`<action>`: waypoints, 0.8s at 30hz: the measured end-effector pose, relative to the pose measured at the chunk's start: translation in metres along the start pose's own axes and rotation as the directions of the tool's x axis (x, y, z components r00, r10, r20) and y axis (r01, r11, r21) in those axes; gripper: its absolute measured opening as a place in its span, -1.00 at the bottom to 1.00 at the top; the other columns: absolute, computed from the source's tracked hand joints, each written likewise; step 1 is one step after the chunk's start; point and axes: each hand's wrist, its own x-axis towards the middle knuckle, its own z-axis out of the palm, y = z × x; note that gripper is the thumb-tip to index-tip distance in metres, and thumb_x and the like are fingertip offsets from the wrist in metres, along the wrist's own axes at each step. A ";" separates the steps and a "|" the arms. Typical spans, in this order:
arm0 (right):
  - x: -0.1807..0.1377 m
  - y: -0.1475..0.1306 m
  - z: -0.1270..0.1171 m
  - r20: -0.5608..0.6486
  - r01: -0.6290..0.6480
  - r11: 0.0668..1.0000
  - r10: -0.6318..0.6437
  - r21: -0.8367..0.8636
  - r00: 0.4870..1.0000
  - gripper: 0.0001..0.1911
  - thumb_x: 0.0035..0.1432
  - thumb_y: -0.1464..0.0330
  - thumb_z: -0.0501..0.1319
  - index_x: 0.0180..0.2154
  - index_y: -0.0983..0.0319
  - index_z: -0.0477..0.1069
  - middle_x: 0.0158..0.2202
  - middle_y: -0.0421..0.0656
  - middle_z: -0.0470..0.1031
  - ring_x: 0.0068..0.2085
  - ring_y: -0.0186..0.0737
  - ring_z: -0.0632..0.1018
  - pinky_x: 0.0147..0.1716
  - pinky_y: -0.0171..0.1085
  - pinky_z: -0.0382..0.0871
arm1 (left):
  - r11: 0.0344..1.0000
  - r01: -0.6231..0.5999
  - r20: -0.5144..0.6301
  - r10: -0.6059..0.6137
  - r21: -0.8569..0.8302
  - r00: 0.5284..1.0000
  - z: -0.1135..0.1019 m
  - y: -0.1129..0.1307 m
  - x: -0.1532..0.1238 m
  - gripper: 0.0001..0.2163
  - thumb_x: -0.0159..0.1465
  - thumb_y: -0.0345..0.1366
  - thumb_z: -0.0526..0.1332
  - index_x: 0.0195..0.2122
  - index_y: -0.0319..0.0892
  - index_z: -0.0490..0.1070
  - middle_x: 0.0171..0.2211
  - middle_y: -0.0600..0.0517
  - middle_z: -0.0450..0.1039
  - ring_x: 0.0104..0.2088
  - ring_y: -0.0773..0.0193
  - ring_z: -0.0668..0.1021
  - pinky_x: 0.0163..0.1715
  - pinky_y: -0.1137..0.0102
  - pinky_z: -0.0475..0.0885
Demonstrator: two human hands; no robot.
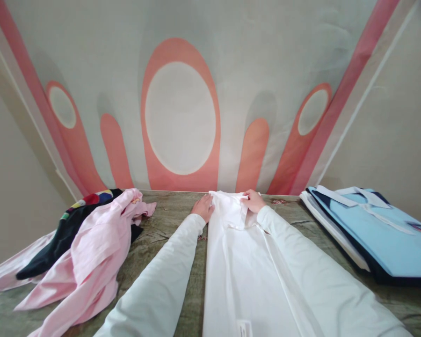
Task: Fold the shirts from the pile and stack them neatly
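A white garment (238, 262) lies lengthwise down the middle of the table, folded into a long narrow strip. At its far end, my left hand (203, 207) rests on the left corner with the fingers curled over the edge. My right hand (254, 201) pinches the cloth at the far right corner near the collar. Both arms wear pale long sleeves and reach straight out over the table.
A loose heap of pink cloth (94, 252) over a dark garment (63, 234) lies at the left. A stack of folded shirts with a light blue one (379, 229) on top sits at the right. The table (168, 224) ends at a pink-patterned wall.
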 end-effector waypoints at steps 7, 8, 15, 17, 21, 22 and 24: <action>-0.004 0.012 0.009 -0.018 0.008 0.999 -0.008 -0.039 1.000 -0.75 -0.09 0.40 0.17 -0.27 0.28 0.34 -0.48 -0.23 0.35 -0.45 -0.34 0.37 -0.37 -0.36 0.21 | 0.994 0.015 0.114 -0.027 0.108 0.993 -0.004 0.008 -0.002 -0.59 0.22 -0.27 -0.01 0.12 -0.13 0.14 0.20 -0.02 0.00 0.19 0.12 0.05 0.11 0.10 0.01; -0.005 0.012 0.010 -0.021 0.013 0.999 -0.014 -0.044 1.000 -0.76 -0.07 0.39 0.16 -0.26 0.28 0.33 -0.47 -0.23 0.35 -0.44 -0.34 0.37 -0.36 -0.36 0.21 | 0.994 0.008 0.117 -0.021 0.110 0.993 -0.004 0.010 -0.002 -0.58 0.21 -0.30 -0.01 0.12 -0.14 0.13 0.20 -0.02 0.00 0.19 0.12 0.04 0.11 0.10 0.00; -0.011 0.009 0.009 -0.025 0.041 0.995 -0.044 -0.089 0.999 -0.77 0.03 0.39 0.08 -0.20 0.26 0.29 -0.48 -0.23 0.35 -0.42 -0.32 0.38 -0.35 -0.36 0.22 | 0.997 -0.075 0.175 0.068 0.035 0.982 0.001 0.017 0.000 -0.61 0.26 -0.24 -0.05 0.13 -0.09 0.12 0.19 0.00 0.04 0.18 0.18 0.10 0.13 0.11 -0.07; -0.013 0.009 0.009 -0.021 0.049 0.993 -0.051 -0.111 0.998 -0.74 0.03 0.43 0.08 -0.17 0.26 0.27 -0.45 -0.22 0.36 -0.40 -0.32 0.39 -0.33 -0.36 0.22 | 0.997 -0.069 0.179 0.061 0.039 0.982 0.003 0.017 0.000 -0.59 0.26 -0.19 -0.05 0.14 -0.10 0.09 0.20 -0.02 0.01 0.18 0.17 0.08 0.13 0.11 -0.08; -0.012 0.007 0.002 -0.021 0.047 0.982 -0.052 -0.181 0.998 -0.69 0.00 0.49 0.10 -0.14 0.29 0.27 -0.35 -0.15 0.39 -0.32 -0.30 0.40 -0.24 -0.33 0.22 | 0.994 -0.074 0.175 0.059 0.079 0.983 0.003 0.018 -0.002 -0.54 0.27 -0.14 -0.09 0.17 -0.14 0.03 0.21 -0.04 -0.04 0.19 0.15 0.06 0.12 0.11 -0.08; -0.012 0.006 -0.002 -0.019 0.046 0.979 -0.051 -0.199 0.999 -0.69 -0.01 0.50 0.11 -0.14 0.30 0.27 -0.30 -0.11 0.38 -0.30 -0.30 0.41 -0.22 -0.33 0.22 | 0.994 -0.076 0.172 0.061 0.083 0.983 0.003 0.018 -0.002 -0.54 0.27 -0.13 -0.09 0.17 -0.15 0.03 0.21 -0.05 -0.04 0.19 0.14 0.06 0.12 0.11 -0.07; -0.014 0.002 -0.012 -0.004 0.049 0.971 -0.051 -0.235 0.999 -0.68 -0.02 0.50 0.12 -0.14 0.33 0.29 -0.21 -0.05 0.36 -0.24 -0.27 0.41 -0.17 -0.31 0.21 | 0.992 -0.082 0.173 0.064 0.099 0.983 0.002 0.019 -0.002 -0.53 0.27 -0.12 -0.10 0.18 -0.16 0.03 0.21 -0.05 -0.04 0.19 0.14 0.06 0.12 0.11 -0.05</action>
